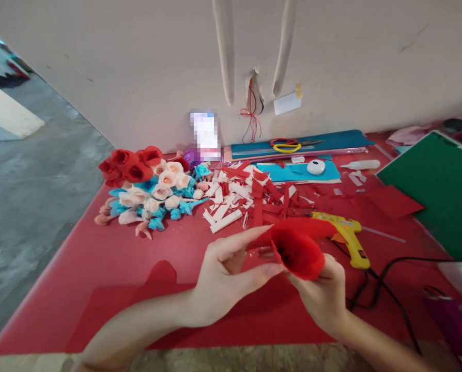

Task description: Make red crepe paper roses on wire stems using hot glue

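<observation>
A red paper flower (pixel 304 253), rolled in curved layers with a dark hollow centre, is held above the table in front of me. My left hand (pixel 231 274) pinches its left edge, with the thumb along the rim and the fingers behind a red petal. My right hand (pixel 326 294) grips the flower from below on the right; its fingertips are partly hidden by the paper. Just beyond the right hand lies a yellow glue gun (pixel 349 235) with a clear glue stick (pixel 386 235) in its back.
Finished paper flowers (pixel 149 191) in red, cream and blue are heaped at the left. Red and white paper scraps (pixel 234 196) lie mid-table. Scissors (pixel 289 146) rest on blue paper (pixel 343 142) by the wall. A green board (pixel 436 191) and black cable (pixel 394 294) are at right.
</observation>
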Motion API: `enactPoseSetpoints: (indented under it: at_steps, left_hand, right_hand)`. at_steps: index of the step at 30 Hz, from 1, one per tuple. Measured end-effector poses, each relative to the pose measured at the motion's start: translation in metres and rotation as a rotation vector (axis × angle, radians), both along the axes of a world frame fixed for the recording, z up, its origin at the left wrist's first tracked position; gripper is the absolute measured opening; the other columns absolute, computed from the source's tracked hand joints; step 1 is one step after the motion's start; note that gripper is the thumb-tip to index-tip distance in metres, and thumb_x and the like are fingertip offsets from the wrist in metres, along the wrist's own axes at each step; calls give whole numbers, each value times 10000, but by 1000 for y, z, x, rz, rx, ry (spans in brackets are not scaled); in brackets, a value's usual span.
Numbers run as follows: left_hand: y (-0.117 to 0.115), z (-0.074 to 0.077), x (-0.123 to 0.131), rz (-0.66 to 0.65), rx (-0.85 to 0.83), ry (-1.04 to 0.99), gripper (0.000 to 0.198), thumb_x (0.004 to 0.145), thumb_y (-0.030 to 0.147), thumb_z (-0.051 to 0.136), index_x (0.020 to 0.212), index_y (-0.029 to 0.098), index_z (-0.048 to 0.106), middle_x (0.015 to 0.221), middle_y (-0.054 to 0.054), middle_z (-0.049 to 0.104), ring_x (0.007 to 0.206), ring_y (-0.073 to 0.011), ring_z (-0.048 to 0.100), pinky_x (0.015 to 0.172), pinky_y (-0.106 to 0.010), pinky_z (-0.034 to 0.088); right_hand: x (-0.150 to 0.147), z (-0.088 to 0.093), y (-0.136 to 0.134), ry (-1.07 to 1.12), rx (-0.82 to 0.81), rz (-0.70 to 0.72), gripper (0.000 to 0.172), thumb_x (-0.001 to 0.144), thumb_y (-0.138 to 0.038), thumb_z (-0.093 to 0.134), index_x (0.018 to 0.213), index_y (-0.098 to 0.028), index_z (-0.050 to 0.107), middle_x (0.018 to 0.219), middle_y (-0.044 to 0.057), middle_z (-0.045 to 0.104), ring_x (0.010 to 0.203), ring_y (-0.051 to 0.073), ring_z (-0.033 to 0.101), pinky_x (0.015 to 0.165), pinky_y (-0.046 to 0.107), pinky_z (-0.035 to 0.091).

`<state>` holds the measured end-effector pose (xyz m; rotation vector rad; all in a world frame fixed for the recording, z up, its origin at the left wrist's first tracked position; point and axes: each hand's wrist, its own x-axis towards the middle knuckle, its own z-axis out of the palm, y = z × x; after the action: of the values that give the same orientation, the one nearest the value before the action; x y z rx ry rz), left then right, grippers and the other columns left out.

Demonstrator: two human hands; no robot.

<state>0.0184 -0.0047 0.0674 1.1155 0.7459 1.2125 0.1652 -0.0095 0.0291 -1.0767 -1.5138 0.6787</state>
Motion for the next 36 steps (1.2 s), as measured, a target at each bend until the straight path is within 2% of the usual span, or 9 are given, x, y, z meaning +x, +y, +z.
enactPoseSetpoints:
  at_steps: [3,8,13,19,24,28,32,36]
  left_hand:
    - [-1,-7,-1,-14,-24,-5,331,719,93,640,964,313,665,955,39,695,870,-139,646,707,-166,533]
    - [0,-16,-2,-8,-102,-52,216,812,242,549,992,283,661,886,4,704,741,-153,656,692,-249,542]
    - [4,-16,-1,90,-116,-83,206,810,212,554,976,274,661,857,13,699,794,-148,640,719,-231,525]
    - [0,-18,1,-43,-97,-158,226,837,198,514,971,308,657,925,31,691,874,-139,634,837,-243,496]
    - [-2,-16,3,-85,-63,-172,210,807,168,555,968,278,632,936,10,678,861,-129,626,760,-200,502]
    - [0,-17,5,-72,-36,-199,208,814,146,543,971,267,606,895,14,670,826,-109,624,758,-195,501]
    - [0,-19,4,-101,-7,-171,257,859,139,462,1021,276,607,980,3,655,915,-126,604,834,-232,480]
    - [0,-16,2,-127,70,-55,304,860,123,444,1056,285,610,1006,3,654,960,-149,587,891,-271,458]
  right_hand:
    - [0,0,-1,-6,10,-5,37,678,-165,649,700,-194,652,616,-6,668,470,143,600,461,210,499]
    - [0,0,-1,-11,14,27,103,667,-138,666,743,-204,648,656,-18,676,512,135,613,517,199,519]
    - [1,-2,-3,-13,3,43,176,682,-140,662,840,-215,652,726,-8,689,562,143,631,533,205,524]
    - [0,-3,-2,1,5,36,196,687,-104,645,846,-219,634,732,-18,683,588,132,633,558,191,525]
    - [0,-1,-1,3,32,35,122,696,-122,635,799,-187,630,703,-5,679,570,142,631,546,206,531]
    - [0,-1,-2,4,59,22,176,666,-86,651,805,-192,626,698,-30,675,558,115,623,543,170,519]
    - [-1,-2,-1,7,58,15,198,659,-69,659,810,-190,617,712,-32,675,592,112,631,572,156,521]
    - [-1,-3,-1,0,60,14,161,666,-77,654,782,-182,619,697,-23,672,585,120,630,558,168,521]
